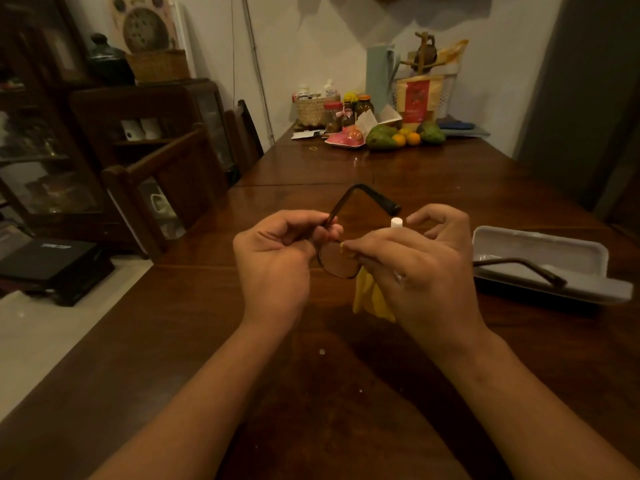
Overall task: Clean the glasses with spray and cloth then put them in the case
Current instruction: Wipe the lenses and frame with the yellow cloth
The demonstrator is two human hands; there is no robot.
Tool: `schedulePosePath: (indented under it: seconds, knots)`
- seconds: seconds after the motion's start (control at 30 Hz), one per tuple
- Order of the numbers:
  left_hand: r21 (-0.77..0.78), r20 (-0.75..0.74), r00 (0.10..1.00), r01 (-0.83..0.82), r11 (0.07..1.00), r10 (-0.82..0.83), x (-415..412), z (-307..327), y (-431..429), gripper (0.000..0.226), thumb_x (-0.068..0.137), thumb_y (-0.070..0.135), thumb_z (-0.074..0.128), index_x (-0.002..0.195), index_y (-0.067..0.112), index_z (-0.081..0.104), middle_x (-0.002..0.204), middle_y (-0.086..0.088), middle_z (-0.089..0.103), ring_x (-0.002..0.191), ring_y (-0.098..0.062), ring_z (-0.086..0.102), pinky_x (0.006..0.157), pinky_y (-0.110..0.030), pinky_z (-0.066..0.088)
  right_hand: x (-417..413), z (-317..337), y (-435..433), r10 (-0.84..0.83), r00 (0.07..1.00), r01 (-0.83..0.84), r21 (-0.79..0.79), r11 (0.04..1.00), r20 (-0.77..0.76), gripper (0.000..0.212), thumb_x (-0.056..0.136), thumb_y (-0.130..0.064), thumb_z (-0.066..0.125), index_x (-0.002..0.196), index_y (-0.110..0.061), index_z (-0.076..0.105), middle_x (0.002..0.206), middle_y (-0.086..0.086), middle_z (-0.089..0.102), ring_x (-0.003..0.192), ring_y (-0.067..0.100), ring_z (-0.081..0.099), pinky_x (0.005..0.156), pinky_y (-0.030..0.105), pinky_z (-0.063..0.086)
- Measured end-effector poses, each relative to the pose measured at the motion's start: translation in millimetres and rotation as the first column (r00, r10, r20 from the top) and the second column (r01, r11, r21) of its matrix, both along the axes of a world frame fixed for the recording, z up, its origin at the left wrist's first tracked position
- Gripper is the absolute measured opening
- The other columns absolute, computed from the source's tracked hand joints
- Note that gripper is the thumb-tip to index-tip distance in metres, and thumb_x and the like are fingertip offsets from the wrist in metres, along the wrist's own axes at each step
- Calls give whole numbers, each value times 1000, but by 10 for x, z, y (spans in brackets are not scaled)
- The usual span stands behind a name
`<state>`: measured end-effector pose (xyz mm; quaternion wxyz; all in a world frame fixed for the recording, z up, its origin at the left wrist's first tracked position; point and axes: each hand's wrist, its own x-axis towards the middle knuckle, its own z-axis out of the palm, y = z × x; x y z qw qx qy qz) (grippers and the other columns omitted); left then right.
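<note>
Both hands hold the dark-framed glasses (337,263) above the wooden table (194,327). My left hand (273,261) pinches the frame by its left hinge, and that temple rises and bends to the right. My right hand (415,268) presses a yellow cloth (369,296) against one lens, with the rest of the cloth hanging below. The other temple (519,264) sticks out to the right over the open white case (540,247). A white spray bottle top (396,222) shows just beyond my right thumb; its body is hidden, so I cannot tell if it is held.
Far end of the table holds fruit (384,136), jars (363,109), a woven basket (311,110) and a pink dish (346,137). Wooden chairs (173,188) stand along the left edge, a dark cabinet (45,140) beyond them.
</note>
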<state>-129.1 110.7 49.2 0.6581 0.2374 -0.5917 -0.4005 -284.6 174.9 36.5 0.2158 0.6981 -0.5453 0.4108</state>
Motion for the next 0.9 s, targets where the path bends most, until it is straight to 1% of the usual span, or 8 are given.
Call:
schedulePosePath:
  seconds: [0.07,0.2,0.33,0.43,0.47,0.6,0.77,0.9]
  knots:
    - [0,-3,1000,-7,1000,7,-12,-6,6,39,75,-23,55,81,10,75,76,-5,76,74,-20,75,66,-22,56,32,-8,-2,13,999,-13,8,1000,37,21,92,-31,66,111,-25,74,111,-10,72,110,34,54,78,45,36]
    - [7,-27,999,-22,1000,22,-12,-15,2,50,72,-25,52,75,18,77,73,-3,76,71,-18,74,61,-19,55,114,-10,2,164,985,-166,27,986,62,19,91,-22,70,109,-27,74,110,-13,71,108,30,55,82,42,35]
    - [-13,-18,999,-42,999,41,23,-5,-31,46,74,-23,53,79,17,76,75,-1,76,73,-20,75,65,-24,57,43,10,-2,250,966,-252,21,967,67,19,84,-12,75,97,-25,77,101,-13,73,106,25,52,82,41,34]
    - [-29,-14,998,-54,998,54,33,6,-29,40,75,-23,53,83,10,74,76,-2,76,75,-21,74,66,-24,57,31,48,14,240,960,-227,-100,969,143,15,86,-15,66,90,-24,77,93,-14,73,103,5,43,84,32,28]
    - [-37,-6,998,-59,998,59,37,6,-25,40,75,-24,53,84,10,73,77,-3,76,75,-21,75,66,-23,57,34,57,22,223,959,-201,-131,971,175,16,88,-18,63,92,-23,77,94,-14,72,101,3,44,84,31,28]
    - [-47,9,998,-56,997,57,22,1,-2,37,77,-23,56,86,9,74,80,-5,76,77,-20,74,68,-25,58,18,73,27,127,975,-103,-136,985,183,19,92,-21,59,100,-22,76,99,-12,72,99,14,55,86,32,27]
    - [-36,-10,998,-59,998,58,7,-28,-9,38,76,-22,56,85,10,74,78,-5,76,76,-23,74,68,-29,59,67,41,9,77,994,-74,-43,996,71,22,89,-28,60,101,-21,76,101,-9,72,106,20,40,82,29,23]
    - [-20,-28,997,-66,998,65,-6,-42,-22,43,73,-22,54,81,15,76,77,-2,76,74,-20,74,66,-22,56,64,7,5,191,981,-194,56,979,43,18,86,-18,65,98,-25,77,101,-11,72,107,26,42,79,37,33]
